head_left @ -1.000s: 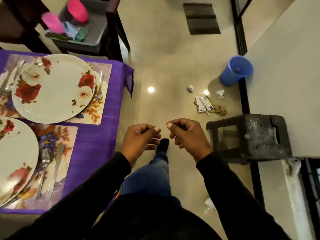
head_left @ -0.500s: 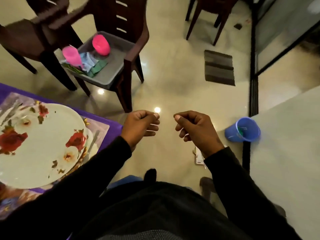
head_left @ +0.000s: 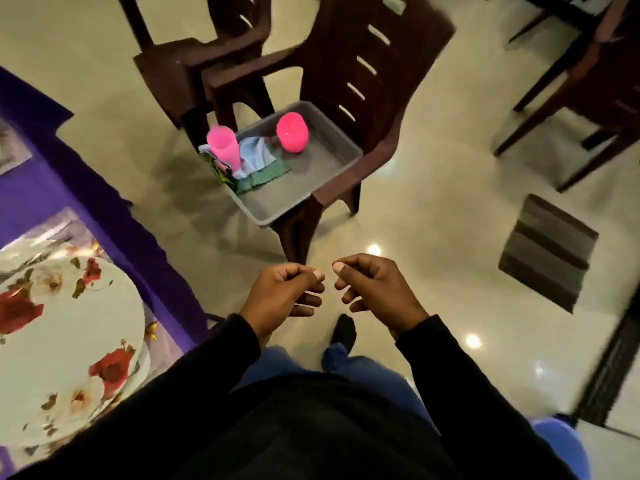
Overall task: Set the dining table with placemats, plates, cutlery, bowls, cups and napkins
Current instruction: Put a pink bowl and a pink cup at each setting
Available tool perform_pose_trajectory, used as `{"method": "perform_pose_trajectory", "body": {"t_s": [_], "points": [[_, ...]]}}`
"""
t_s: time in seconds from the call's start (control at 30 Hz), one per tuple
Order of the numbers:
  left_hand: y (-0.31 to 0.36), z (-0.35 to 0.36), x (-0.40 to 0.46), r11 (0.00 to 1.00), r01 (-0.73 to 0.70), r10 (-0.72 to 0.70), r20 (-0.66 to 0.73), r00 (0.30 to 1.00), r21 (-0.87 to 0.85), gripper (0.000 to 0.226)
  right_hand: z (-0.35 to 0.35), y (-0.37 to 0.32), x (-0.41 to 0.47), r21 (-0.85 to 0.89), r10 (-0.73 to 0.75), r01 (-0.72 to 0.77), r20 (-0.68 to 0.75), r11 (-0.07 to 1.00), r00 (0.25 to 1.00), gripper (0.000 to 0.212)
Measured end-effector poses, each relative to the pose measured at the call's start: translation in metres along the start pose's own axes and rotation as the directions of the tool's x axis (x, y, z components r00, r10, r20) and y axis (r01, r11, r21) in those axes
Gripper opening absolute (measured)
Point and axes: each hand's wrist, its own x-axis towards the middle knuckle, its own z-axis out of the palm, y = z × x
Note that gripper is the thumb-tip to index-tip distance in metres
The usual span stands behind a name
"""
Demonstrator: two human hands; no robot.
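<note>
Two pink cups, an upright pink cup (head_left: 224,148) and a rounder one (head_left: 292,132) beside it, are seen with folded napkins (head_left: 258,164) in a grey tray (head_left: 304,174) set on the seat of a brown plastic chair (head_left: 356,81), well apart from the table. Over the past second the view has been swung from the laid places toward this chair, and the tray has been brought nearer; the remaining cups and napkins are judged to be the next fetch. Both hands are held loosely curled in front of the body, and nothing is gripped by the left hand (head_left: 284,292) or the right hand (head_left: 375,289). A floral plate (head_left: 69,341) on its placemat is left at the edge of the purple-clothed table (head_left: 52,188). Bare floor lies between person and tray; a second chair (head_left: 197,57) is stacked close behind the first, and a dark mat (head_left: 547,261) lies to the right.
</note>
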Motion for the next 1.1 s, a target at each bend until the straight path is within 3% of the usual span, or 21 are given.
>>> {"method": "perform_pose_trajectory", "body": {"t_s": [0.33, 0.5, 0.73, 0.87, 1.03, 1.1], "points": [[0.088, 0.01, 0.125, 0.956, -0.081, -0.016, -0.323, 0.946, -0.283, 0.012, -0.017, -0.101, 0.185, -0.086, 0.002, 0.022, 0.266, 0.996, 0.964, 0.02], [0.126, 0.003, 0.199, 0.939, -0.108, -0.027, -0.383, 0.923, -0.327, 0.014, -0.022, -0.132, 0.255, -0.06, 0.024, -0.012, 0.205, 0.998, 0.978, 0.012], [0.15, -0.014, 0.33, 0.902, 0.048, -0.203, -0.324, 0.924, -0.43, 0.011, -0.045, -0.153, 0.392, -0.081, 0.114, -0.105, 0.109, 0.991, 0.988, 0.009], [0.147, -0.035, 0.405, 0.856, 0.116, -0.317, -0.335, 0.887, -0.504, 0.022, -0.045, -0.139, 0.492, -0.005, 0.254, -0.254, 0.085, 0.967, 0.964, 0.032], [0.126, -0.064, 0.51, 0.798, 0.179, -0.445, -0.362, 0.819, -0.575, 0.047, -0.023, -0.106, 0.629, -0.209, 0.308, -0.285, 0.085, 0.935, 0.948, 0.096], [0.118, -0.073, 0.549, 0.769, 0.194, -0.485, -0.359, 0.797, -0.609, 0.061, -0.015, -0.095, 0.666, -0.24, 0.334, -0.298, 0.122, 0.924, 0.935, 0.101]]}}
